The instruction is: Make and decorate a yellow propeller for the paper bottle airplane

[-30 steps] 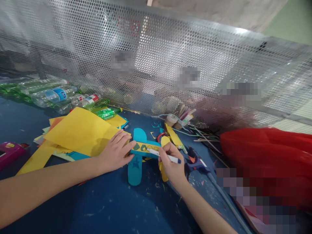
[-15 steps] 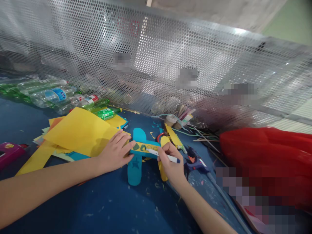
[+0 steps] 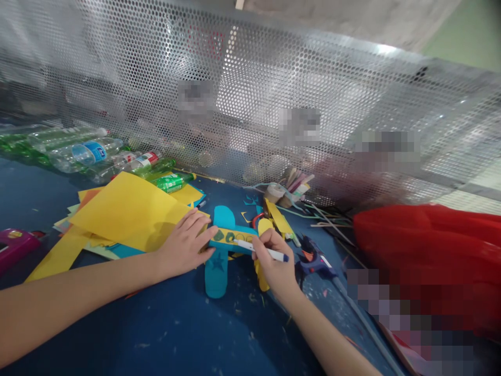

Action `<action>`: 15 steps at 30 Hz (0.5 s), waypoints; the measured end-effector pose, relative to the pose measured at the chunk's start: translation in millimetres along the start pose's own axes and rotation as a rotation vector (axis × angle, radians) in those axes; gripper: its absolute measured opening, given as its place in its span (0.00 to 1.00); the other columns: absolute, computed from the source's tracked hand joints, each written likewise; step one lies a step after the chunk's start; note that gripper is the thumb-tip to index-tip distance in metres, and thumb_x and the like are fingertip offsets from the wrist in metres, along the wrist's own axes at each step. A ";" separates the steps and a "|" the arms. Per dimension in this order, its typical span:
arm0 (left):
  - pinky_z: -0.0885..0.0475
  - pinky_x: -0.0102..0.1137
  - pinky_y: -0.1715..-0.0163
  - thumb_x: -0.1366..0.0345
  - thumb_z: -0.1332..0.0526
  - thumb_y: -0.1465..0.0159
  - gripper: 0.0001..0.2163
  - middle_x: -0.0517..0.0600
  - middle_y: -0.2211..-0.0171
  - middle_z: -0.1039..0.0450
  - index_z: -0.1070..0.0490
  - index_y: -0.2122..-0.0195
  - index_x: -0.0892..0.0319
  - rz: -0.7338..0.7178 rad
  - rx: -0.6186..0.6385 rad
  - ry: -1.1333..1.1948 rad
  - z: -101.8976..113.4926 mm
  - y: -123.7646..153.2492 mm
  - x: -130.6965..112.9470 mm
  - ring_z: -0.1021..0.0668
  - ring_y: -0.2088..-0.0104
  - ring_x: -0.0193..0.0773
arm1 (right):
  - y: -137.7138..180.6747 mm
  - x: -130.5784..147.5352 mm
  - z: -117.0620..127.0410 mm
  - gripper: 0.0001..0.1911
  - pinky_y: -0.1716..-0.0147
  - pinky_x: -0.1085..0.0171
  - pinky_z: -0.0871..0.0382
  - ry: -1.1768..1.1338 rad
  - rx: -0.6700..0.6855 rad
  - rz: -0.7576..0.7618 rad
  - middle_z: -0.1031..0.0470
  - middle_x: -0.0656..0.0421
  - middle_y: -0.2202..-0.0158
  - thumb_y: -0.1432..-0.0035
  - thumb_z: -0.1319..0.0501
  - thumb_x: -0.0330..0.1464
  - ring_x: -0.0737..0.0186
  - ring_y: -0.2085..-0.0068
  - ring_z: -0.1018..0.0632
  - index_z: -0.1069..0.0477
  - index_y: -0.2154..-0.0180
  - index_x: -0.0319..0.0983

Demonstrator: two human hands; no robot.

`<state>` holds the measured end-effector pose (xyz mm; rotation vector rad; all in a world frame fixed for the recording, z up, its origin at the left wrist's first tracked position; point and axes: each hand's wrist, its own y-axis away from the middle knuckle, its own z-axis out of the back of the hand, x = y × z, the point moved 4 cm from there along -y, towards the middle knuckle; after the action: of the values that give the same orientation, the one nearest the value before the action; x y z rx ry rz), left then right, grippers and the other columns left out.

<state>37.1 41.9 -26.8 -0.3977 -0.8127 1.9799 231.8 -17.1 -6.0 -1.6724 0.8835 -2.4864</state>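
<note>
A blue toy airplane [image 3: 216, 277] lies at the middle of the table, with a dark star on its near wing. Along its body runs a yellow strip [image 3: 224, 241] bearing a row of circles; the two on the left are filled in dark, while those on the right are outlines. My left hand [image 3: 183, 243] grips the plane's left end, thumb and forefinger on either side. Closed around a white marker with a dark blue end [image 3: 279, 256], my right hand [image 3: 276, 261] keeps its tip on the strip by the second circle. Yellow propeller-like pieces [image 3: 265, 225] stand at the plane's right end, partly hidden by that hand.
Yellow paper sheets [image 3: 125, 209] are stacked left, with plastic bottles [image 3: 90, 151] behind. A blue glue gun [image 3: 317, 261] lies right, near red cloth [image 3: 415, 245]. A magenta object [image 3: 18, 248] sits far left. A perforated metal panel [image 3: 250, 99] rises behind the table.
The marker's tip has shifted very slightly left along the strip. My left hand and the airplane stay where they were.
</note>
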 end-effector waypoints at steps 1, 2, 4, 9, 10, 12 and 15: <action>0.43 0.50 0.38 0.61 0.42 0.36 0.13 0.56 0.53 0.32 0.33 0.52 0.60 -0.001 -0.001 -0.001 -0.1 0.1 0.1 0.32 0.47 0.48 | 0.1 0.2 0.2 0.16 0.79 0.66 0.44 0.001 -0.004 0.001 0.37 0.65 0.85 0.44 0.41 0.34 0.68 0.81 0.37 0.42 0.81 0.42; 0.43 0.51 0.39 0.61 0.42 0.36 0.13 0.56 0.53 0.32 0.33 0.52 0.60 -0.002 -0.004 -0.001 0.1 0.1 0.1 0.32 0.47 0.48 | 0.2 0.4 0.5 0.16 0.79 0.66 0.44 0.004 -0.011 0.002 0.37 0.65 0.85 0.44 0.41 0.34 0.68 0.81 0.37 0.42 0.81 0.42; 0.42 0.51 0.39 0.61 0.42 0.36 0.13 0.56 0.54 0.32 0.32 0.52 0.61 -0.004 -0.009 0.000 0.5 0.1 0.0 0.32 0.47 0.48 | 0.3 0.8 1.0 0.16 0.79 0.66 0.44 0.014 -0.022 0.006 0.36 0.65 0.84 0.44 0.41 0.34 0.68 0.81 0.37 0.41 0.81 0.42; 0.42 0.50 0.39 0.62 0.42 0.36 0.13 0.57 0.54 0.32 0.32 0.53 0.61 -0.005 -0.004 0.004 1.3 -0.3 -0.5 0.32 0.48 0.48 | 0.1 -0.1 -0.3 0.15 0.79 0.66 0.44 -0.016 -0.006 -0.009 0.36 0.65 0.84 0.44 0.40 0.34 0.68 0.81 0.37 0.41 0.80 0.42; 0.42 0.50 0.39 0.62 0.42 0.36 0.13 0.57 0.54 0.32 0.32 0.53 0.61 -0.005 -0.007 0.004 1.3 -0.3 -0.5 0.32 0.48 0.48 | 0.1 -0.6 -0.3 0.15 0.79 0.66 0.44 -0.017 -0.007 -0.010 0.36 0.65 0.84 0.44 0.40 0.35 0.68 0.81 0.37 0.41 0.80 0.42; 0.42 0.50 0.39 0.62 0.42 0.36 0.13 0.57 0.54 0.32 0.32 0.52 0.60 0.000 -0.012 0.009 1.0 -0.2 -0.4 0.32 0.47 0.48 | 0.2 -1.6 -0.7 0.16 0.79 0.66 0.43 -0.011 0.004 -0.011 0.36 0.65 0.84 0.43 0.40 0.35 0.68 0.81 0.37 0.41 0.80 0.42; 0.43 0.51 0.38 0.61 0.42 0.36 0.13 0.56 0.53 0.32 0.33 0.52 0.60 0.009 -0.004 0.019 -0.2 0.2 0.1 0.32 0.47 0.48 | 0.6 -3.3 -1.5 0.16 0.78 0.66 0.43 -0.012 0.027 -0.020 0.35 0.65 0.83 0.43 0.40 0.37 0.67 0.81 0.36 0.40 0.80 0.42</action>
<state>37.0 42.0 -27.1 -0.4228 -0.8047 1.9805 231.7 -15.9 -9.5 -1.6937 0.8328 -2.4869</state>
